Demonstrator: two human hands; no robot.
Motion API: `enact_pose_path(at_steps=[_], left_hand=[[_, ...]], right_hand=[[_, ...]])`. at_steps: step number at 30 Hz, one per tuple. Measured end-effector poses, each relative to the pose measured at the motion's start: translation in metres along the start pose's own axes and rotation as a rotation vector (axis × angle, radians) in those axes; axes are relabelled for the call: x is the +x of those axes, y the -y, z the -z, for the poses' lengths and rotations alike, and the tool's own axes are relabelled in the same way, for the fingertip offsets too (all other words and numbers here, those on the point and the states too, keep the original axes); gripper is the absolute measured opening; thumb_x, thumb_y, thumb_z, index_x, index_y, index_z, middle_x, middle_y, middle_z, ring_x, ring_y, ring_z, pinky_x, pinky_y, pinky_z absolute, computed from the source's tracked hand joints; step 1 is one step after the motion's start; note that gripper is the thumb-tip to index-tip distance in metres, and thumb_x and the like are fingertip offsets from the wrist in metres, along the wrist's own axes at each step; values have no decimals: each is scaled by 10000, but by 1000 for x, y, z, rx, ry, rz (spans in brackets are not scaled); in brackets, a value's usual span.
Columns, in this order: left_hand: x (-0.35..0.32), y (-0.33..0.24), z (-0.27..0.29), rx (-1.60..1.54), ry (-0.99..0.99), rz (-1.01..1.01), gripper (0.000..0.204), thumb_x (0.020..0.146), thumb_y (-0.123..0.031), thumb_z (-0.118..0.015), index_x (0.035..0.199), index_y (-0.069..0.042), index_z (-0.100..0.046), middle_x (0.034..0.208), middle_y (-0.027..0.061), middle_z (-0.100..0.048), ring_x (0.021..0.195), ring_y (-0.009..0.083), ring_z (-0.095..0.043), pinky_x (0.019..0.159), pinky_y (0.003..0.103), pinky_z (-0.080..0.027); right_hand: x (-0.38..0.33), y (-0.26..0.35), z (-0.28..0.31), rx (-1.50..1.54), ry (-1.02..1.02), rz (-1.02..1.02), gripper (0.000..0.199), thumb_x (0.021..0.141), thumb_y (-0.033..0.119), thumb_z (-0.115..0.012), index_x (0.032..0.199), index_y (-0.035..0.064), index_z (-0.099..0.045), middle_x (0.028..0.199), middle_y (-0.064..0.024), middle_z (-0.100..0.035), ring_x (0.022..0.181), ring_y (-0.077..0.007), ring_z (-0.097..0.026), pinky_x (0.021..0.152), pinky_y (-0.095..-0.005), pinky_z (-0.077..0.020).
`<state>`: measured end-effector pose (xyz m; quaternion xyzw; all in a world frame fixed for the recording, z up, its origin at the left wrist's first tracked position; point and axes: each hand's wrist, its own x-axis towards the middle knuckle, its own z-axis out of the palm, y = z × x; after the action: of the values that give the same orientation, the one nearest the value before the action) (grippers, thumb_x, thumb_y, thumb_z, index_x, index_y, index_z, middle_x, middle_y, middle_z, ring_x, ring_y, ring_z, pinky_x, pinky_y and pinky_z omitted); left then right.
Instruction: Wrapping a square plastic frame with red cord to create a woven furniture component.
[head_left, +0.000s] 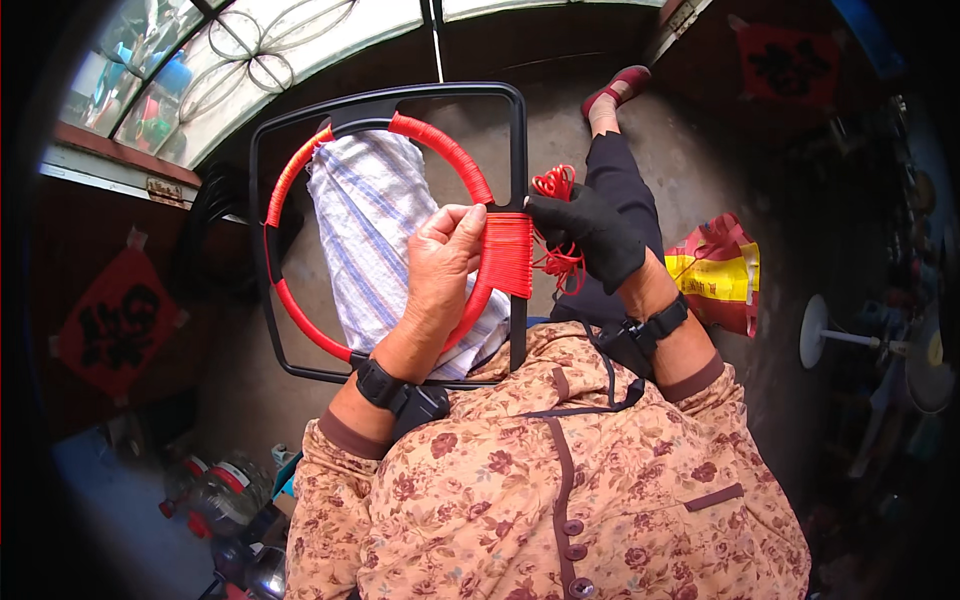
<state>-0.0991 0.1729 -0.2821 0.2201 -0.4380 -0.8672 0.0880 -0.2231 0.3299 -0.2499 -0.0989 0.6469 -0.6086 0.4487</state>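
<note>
A black rounded-square frame (385,92) with an inner ring (295,180) lies tilted over my lap. Red cord wraps most of the ring. On the right side, a red cord panel (508,255) spans from the ring to the frame's outer bar in close, parallel turns. My left hand (445,245) pinches the ring at the panel's upper left, thumb and forefinger together. Just outside the right bar is my right hand (595,228) in a black glove, closed around a loose bundle of red cord (556,182); its thumb reaches the bar. The glove hides part of the bundle.
A striped white cloth (375,200) covers my leg beneath the frame. A red and yellow bag (720,275) lies on the floor to the right, near a white fan (815,332). Plastic bottles (225,495) stand at the lower left. Glass doors (260,60) are ahead.
</note>
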Motion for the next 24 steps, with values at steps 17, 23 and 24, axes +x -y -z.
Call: enact_pose_path(at_steps=[17,23,24], left_hand=[[4,-9,-11,-32,277,170,324,1005,-268,-553,1138,26,-571,1026,155,-694,902,220,-707,745,294,-595],[5,-9,-11,69,298,142,396,1019,-323,-509,1174,39,-547,1065,180,-682,899,236,-709,758,313,-600],[4,-9,-11,60,282,154,417,1023,-343,-493,1184,39,-543,1066,186,-681,894,241,-710,766,315,-597]], right_hand=[[-31,-126,244,1139,-970,299,324,995,369,-541,1053,69,-647,951,-67,-695,876,-209,-650,824,-378,-554],[-16,-97,214,932,-498,369,316,980,242,-564,1169,-10,-536,1089,-159,-650,1060,-288,-623,975,-416,-491],[-10,-85,200,868,-482,381,314,972,207,-569,1186,-18,-518,1103,-169,-641,1077,-299,-615,993,-425,-479]])
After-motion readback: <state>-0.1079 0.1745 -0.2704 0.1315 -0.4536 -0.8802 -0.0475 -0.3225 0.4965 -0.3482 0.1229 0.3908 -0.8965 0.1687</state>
